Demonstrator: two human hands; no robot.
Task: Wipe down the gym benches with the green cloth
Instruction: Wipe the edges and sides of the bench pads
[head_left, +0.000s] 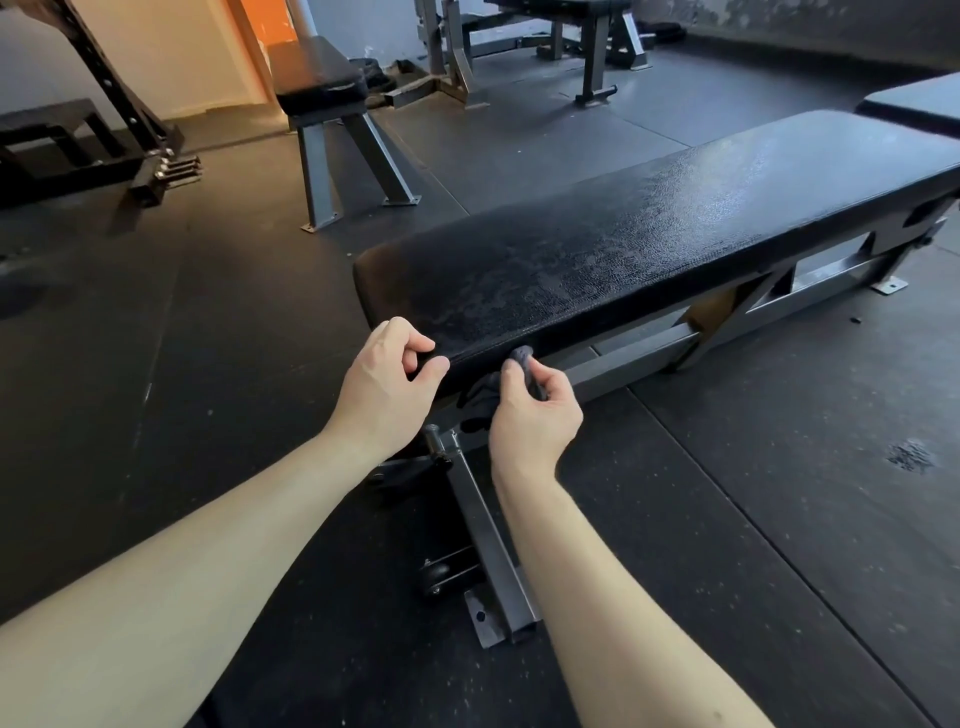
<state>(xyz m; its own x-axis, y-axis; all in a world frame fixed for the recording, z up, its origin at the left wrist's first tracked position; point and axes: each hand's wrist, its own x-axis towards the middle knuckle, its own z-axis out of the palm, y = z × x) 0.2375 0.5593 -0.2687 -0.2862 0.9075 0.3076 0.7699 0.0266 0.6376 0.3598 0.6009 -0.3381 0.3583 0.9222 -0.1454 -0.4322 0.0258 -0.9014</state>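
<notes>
Two hands: left hand (387, 374) grips the bench (649, 228) edge, likely bracing; right hand (535, 410) pinches the cloth (521, 357) for wiping.

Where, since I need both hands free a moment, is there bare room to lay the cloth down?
The bench top is bare from your hands to its far end. The floor between it and the grey-legged bench is open too. Crowded: the near edge, with left hand, right hand and cloth, and the frame below.

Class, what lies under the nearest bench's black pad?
A grey steel frame and a small black wheel show; the pad itself hides the frame's top mounts.
</notes>
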